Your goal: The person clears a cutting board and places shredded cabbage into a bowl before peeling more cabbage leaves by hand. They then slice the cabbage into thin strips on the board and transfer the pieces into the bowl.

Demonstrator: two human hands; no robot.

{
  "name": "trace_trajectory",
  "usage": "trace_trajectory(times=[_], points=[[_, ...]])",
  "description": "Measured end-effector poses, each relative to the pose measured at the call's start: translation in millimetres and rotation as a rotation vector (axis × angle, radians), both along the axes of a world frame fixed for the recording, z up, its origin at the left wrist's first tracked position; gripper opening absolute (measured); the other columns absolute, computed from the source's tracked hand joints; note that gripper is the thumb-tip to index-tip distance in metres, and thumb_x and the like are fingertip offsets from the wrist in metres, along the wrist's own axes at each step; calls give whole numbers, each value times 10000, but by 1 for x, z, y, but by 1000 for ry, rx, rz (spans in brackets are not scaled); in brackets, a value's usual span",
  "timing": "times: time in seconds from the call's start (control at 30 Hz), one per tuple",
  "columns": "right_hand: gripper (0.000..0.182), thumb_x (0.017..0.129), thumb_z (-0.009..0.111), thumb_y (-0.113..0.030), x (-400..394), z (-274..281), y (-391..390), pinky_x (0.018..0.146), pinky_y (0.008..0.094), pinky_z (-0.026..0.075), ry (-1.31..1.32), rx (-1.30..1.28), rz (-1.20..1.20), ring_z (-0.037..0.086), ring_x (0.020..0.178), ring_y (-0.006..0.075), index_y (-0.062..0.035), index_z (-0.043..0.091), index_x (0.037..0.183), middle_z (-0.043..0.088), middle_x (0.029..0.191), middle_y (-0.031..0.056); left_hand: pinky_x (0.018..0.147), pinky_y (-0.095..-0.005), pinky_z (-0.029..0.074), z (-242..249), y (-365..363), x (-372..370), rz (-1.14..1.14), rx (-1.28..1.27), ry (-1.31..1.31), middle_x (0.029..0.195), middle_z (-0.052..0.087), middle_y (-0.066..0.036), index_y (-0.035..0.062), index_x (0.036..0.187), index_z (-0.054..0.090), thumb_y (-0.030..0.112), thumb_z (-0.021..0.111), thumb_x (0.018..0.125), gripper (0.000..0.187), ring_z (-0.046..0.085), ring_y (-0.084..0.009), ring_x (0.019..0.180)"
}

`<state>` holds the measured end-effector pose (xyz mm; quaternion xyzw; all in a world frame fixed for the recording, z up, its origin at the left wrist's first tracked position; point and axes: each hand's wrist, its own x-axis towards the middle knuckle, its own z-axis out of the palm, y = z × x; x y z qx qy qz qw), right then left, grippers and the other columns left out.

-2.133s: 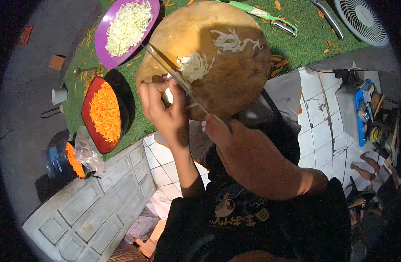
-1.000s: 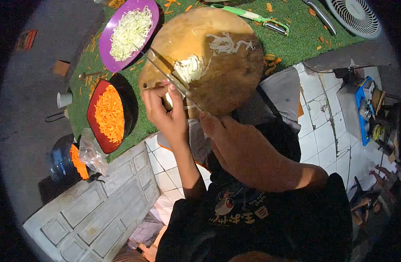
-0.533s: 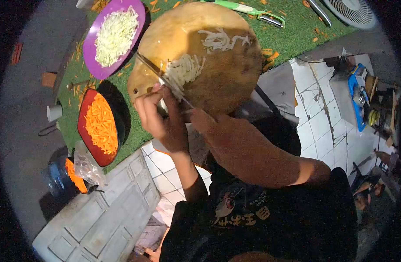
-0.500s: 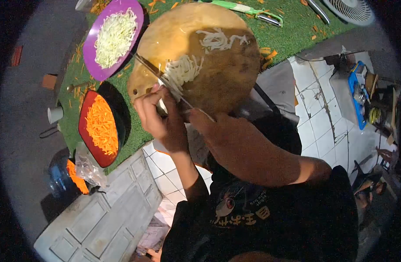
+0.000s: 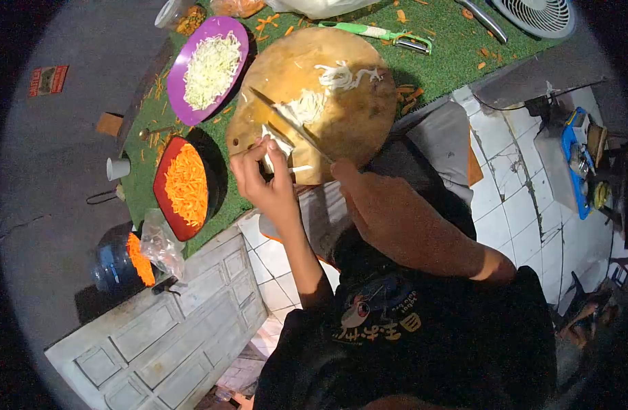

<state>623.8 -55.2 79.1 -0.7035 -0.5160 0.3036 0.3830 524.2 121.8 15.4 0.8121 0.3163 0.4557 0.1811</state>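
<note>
My right hand (image 5: 365, 191) grips a knife (image 5: 291, 125) whose blade slants across the round wooden cutting board (image 5: 358, 130). On the near left part of the board, the fingers of my left hand (image 5: 264, 176) are curled onto a white vegetable piece (image 5: 284, 145), partly hidden beneath them. The blade lies between this piece and a heap of cut white strips (image 5: 308, 108). Farther back on the board is a second, looser bunch of white strips (image 5: 342, 76). A single strip (image 5: 300, 169) lies near the board's front edge.
Left of the board are a purple plate (image 5: 179, 87) of shredded pale vegetable and a red-and-black bowl (image 5: 165, 195) of orange shreds. Behind it lie a green-handled peeler (image 5: 377, 32) and another metal-bladed tool (image 5: 487, 24). Orange scraps dot the green mat (image 5: 444, 65).
The knife has moved away from my left fingertips toward the cut strips. My left fingers have loosened and shifted on the white piece. The whole view has shifted slightly.
</note>
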Motion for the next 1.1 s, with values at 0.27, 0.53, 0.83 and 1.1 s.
trace_trajectory(times=[0.27,0.53,0.83,1.1], points=[[484,855,674,-125,-16,6,5,664,490,542,-72,271,-64,650,820,375,26,422,1240,617,904,188,808,-354,484,4,1,-3,-12,-49,0,891,639,-126,-23,858,637,49,706,889,104,628,-245,861],[365,950,550,-50,-19,1,5,757,520,535,4,165,-30,632,939,467,67,462,1284,616,1067,289,807,-367,482,1,5,-5,5,-73,40,905,647,-132,-18,850,641,60,731,866,120,635,-261,869],[392,933,537,-27,-15,8,24,702,529,508,97,43,19,625,819,459,55,411,1294,609,882,257,820,-363,489,-2,7,-5,-5,-132,-10,908,665,-141,-25,861,656,56,725,875,107,641,-263,870],[266,934,531,-25,-20,13,32,666,541,489,15,124,-27,632,800,448,14,442,1181,606,800,242,840,-356,493,-1,7,-7,-23,-177,-21,920,673,-143,-20,864,661,57,727,879,103,650,-258,895]])
